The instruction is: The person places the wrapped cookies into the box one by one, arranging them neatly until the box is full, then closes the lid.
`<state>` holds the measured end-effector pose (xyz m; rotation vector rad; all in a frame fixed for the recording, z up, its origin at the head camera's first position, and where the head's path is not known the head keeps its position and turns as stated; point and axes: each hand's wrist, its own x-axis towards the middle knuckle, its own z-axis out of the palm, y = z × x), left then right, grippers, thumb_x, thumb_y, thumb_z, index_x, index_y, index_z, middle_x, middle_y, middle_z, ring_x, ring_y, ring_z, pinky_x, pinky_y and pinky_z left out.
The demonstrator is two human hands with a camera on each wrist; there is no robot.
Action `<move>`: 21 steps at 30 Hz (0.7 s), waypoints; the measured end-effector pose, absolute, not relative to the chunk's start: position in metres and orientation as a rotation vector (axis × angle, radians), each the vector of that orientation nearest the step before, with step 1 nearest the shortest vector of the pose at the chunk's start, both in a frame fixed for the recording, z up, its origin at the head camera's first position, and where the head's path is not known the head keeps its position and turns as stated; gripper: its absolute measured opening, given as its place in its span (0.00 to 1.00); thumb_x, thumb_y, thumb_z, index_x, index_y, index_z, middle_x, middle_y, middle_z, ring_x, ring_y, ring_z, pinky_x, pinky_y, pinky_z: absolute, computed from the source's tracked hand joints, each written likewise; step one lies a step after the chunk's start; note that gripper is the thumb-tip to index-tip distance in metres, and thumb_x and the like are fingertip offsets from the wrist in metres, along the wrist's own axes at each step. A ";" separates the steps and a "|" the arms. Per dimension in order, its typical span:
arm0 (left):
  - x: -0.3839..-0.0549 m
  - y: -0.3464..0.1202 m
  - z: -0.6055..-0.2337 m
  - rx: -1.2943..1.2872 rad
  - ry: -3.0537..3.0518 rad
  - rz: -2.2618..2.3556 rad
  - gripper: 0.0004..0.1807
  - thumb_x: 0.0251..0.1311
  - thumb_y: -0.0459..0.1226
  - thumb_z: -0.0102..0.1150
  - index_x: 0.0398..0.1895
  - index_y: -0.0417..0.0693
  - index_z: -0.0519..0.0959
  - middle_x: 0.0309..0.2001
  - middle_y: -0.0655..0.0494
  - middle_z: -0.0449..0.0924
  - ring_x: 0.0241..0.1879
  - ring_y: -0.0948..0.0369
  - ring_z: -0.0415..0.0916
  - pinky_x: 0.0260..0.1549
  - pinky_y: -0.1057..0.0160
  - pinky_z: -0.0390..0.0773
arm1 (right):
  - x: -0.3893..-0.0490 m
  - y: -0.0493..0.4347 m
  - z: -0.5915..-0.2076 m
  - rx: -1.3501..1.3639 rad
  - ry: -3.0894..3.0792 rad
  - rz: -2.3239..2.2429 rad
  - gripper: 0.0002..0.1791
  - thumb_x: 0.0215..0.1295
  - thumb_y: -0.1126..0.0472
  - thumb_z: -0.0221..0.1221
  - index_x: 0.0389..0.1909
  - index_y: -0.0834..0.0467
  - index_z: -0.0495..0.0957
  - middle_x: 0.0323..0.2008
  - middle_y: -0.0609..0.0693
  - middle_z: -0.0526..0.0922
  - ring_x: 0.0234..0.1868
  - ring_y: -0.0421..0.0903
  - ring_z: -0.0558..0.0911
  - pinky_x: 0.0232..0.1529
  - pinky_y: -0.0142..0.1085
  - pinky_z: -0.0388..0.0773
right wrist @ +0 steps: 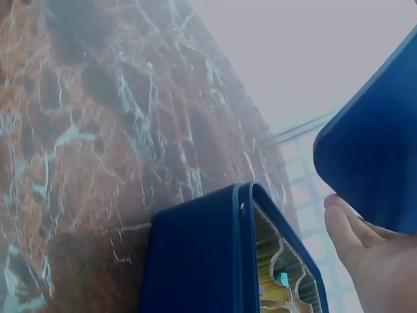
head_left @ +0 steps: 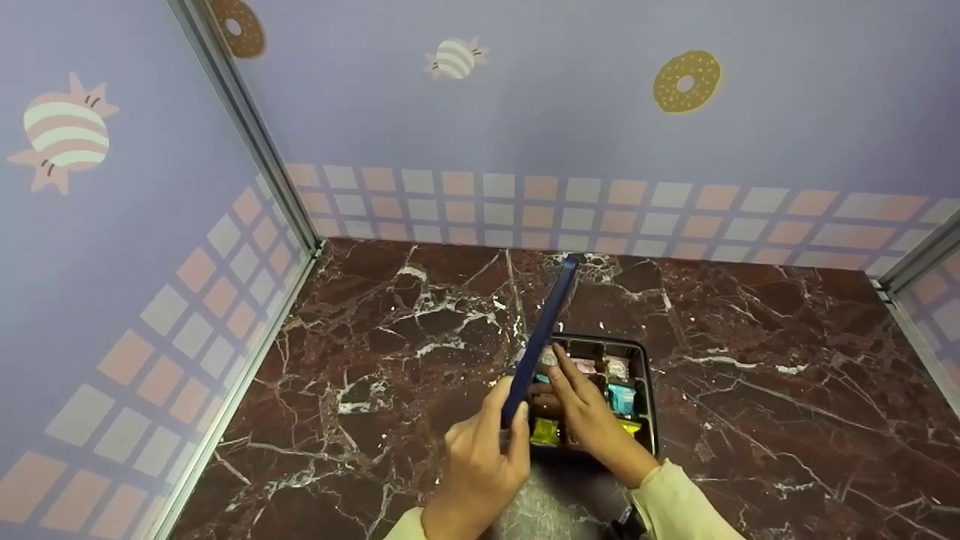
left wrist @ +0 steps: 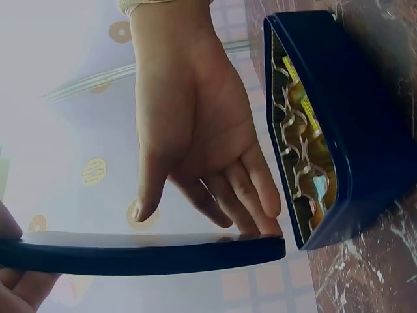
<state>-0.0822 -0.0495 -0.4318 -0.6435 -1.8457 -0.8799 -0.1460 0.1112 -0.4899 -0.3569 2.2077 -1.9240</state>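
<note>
My left hand (head_left: 480,457) pinches a dark blue lid (head_left: 544,334) by its near end, thumb on one side and fingers on the other. The lid stands on edge, raised at the left side of an open dark blue box (left wrist: 371,124). Divided compartments in the box hold small wrapped sweets, among them a turquoise one (head_left: 622,399) and a yellow one (head_left: 545,431). Over the box reaches my right hand (head_left: 596,424), fingers extended. In the left wrist view its palm faces the camera and its fingertips are right at the lid's edge.
The box stands on a dark red marbled tabletop (head_left: 750,420). A lilac wall (head_left: 562,127) with printed sweets, doughnuts and checks rises behind it. Another printed panel (head_left: 135,262) borders the left side, with a metal frame strip (head_left: 255,127) at the corner.
</note>
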 end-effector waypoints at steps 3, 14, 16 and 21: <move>-0.083 -0.046 -0.431 -0.651 -1.841 -0.924 0.15 0.64 0.29 0.53 0.52 0.27 0.74 0.37 0.42 0.86 0.30 0.58 0.86 0.30 0.71 0.81 | -0.146 0.114 -0.490 -0.308 2.238 -1.950 0.34 0.77 0.52 0.43 0.76 0.61 0.45 0.61 0.67 0.72 0.49 0.59 0.83 0.53 0.51 0.78; -0.086 -0.042 -0.432 -0.667 -1.942 -0.903 0.25 0.67 0.30 0.49 0.64 0.24 0.64 0.56 0.33 0.77 0.51 0.48 0.81 0.50 0.63 0.79 | -0.141 0.127 -0.492 -0.229 2.433 -1.915 0.38 0.69 0.60 0.56 0.76 0.59 0.49 0.56 0.61 0.76 0.45 0.50 0.81 0.43 0.33 0.79; -0.088 -0.041 -0.433 -0.672 -1.939 -0.893 0.25 0.67 0.30 0.50 0.64 0.24 0.65 0.54 0.33 0.78 0.50 0.49 0.82 0.49 0.63 0.79 | -0.139 0.131 -0.490 -0.240 2.473 -1.893 0.41 0.68 0.59 0.58 0.76 0.59 0.48 0.58 0.60 0.75 0.48 0.50 0.81 0.44 0.30 0.79; -0.090 -0.041 -0.434 -0.675 -1.985 -0.887 0.28 0.66 0.33 0.54 0.65 0.26 0.65 0.52 0.38 0.81 0.50 0.51 0.82 0.49 0.62 0.80 | -0.132 0.142 -0.489 -0.307 2.626 -1.788 0.48 0.60 0.58 0.65 0.76 0.58 0.48 0.62 0.59 0.73 0.50 0.51 0.81 0.48 0.38 0.80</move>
